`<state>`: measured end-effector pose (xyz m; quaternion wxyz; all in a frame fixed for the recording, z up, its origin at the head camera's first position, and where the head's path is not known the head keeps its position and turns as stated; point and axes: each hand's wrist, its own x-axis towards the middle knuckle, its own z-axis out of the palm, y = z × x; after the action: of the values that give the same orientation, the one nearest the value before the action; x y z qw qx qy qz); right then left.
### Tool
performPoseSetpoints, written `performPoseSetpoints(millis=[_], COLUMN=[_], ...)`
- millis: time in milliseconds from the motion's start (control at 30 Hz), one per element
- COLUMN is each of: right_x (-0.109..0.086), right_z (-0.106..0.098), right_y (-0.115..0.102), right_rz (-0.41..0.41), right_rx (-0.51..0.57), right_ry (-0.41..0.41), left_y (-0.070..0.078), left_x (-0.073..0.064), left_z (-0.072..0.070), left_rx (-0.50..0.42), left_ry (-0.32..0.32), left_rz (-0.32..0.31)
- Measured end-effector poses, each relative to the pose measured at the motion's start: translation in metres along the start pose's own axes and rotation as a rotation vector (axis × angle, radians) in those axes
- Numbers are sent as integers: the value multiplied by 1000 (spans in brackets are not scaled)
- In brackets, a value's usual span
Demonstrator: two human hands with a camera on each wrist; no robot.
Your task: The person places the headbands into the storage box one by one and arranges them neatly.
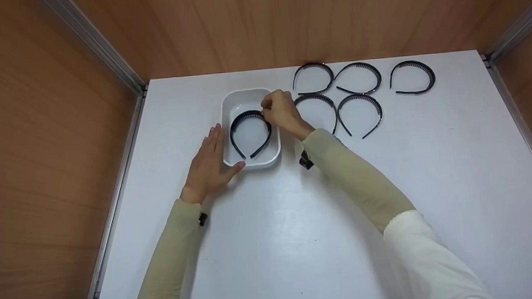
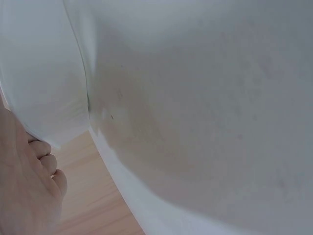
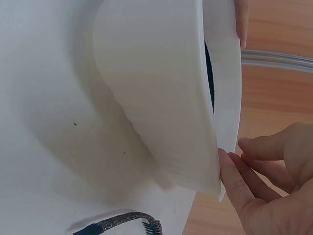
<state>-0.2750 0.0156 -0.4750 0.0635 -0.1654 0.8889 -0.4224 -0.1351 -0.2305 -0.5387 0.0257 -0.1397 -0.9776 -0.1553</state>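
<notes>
A white rectangular tray (image 1: 258,164) stands on the table, with a black toothed headband (image 1: 234,139) lying in it, its ends toward the person. The left hand (image 1: 207,165) lies along the tray's left wall, fingers straight, thumb spread at the front corner. In the left wrist view, part of that hand (image 2: 27,181) shows against the tray wall (image 2: 46,63). Over the right rim reaches the right hand (image 1: 282,113), fingers bent, fingertips beside the headband's upper right part. In the right wrist view, its fingertips (image 3: 227,159) are at the rim; whether they pinch anything I cannot tell.
Several more black headbands lie right of the tray, one (image 1: 358,78) in the back row, another (image 1: 376,104) nearer, and one (image 1: 431,77) farther right. The right forearm overlaps one headband (image 1: 334,110). Wooden panels (image 1: 260,28) enclose the white table (image 1: 270,239).
</notes>
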Motion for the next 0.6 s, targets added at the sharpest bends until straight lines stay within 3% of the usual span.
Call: performPoseSetpoints(millis=[367,600], right_x=[-13,-21], right_z=[-18,-36], right_y=[2,4], right_rz=[23,-6], right_rx=[52,46], right_ry=[-20,9], left_y=[1,2], left_x=[3,2], left_z=[0,-1], left_rx=[-2,6], left_ry=[-27,-29], left_rz=[-26,-23])
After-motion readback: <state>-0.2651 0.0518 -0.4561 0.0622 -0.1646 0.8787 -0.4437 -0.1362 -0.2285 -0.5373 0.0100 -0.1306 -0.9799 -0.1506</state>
